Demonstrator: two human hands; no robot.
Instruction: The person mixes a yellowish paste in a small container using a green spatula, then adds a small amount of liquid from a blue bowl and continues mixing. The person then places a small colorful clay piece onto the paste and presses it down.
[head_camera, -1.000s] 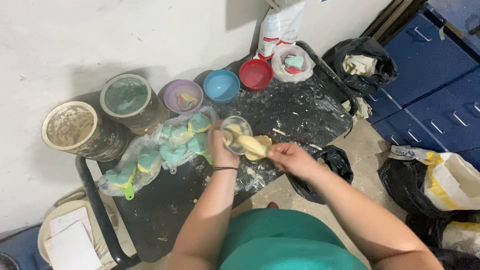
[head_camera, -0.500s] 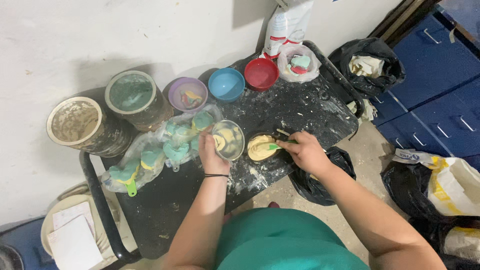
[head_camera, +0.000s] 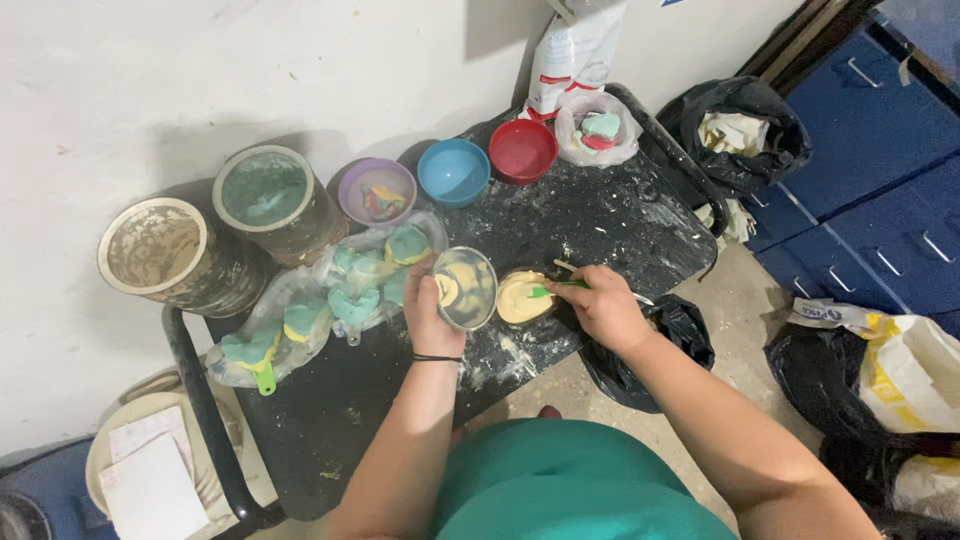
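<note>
Head view first: I see my left hand (head_camera: 432, 312) gripping a small clear round bowl smeared with pale yellow paste (head_camera: 466, 288), tilted on its side over the black, powder-dusted desk (head_camera: 620, 215). My right hand (head_camera: 605, 308) is closed around a thin green-tipped stick tool (head_camera: 556, 290), whose tip rests on a pale yellow, rounded lump of soft paste (head_camera: 522, 297) lying on the desk just beside the bowl. To do this well, I judge the bowl should be held steady and close to the lump, while the tool works with light, even strokes so the soft material is not torn or pushed off the desk edge. The lump looks smooth, creamy and slightly domed, with a hollow on top. To the left lies a clear plastic bag of teal and yellow moulded pieces (head_camera: 330, 305); behind stand two grimy round tubs (head_camera: 210, 235), a purple bowl (head_camera: 377, 192), a blue bowl (head_camera: 453, 171) and a red bowl (head_camera: 523, 150).
</note>
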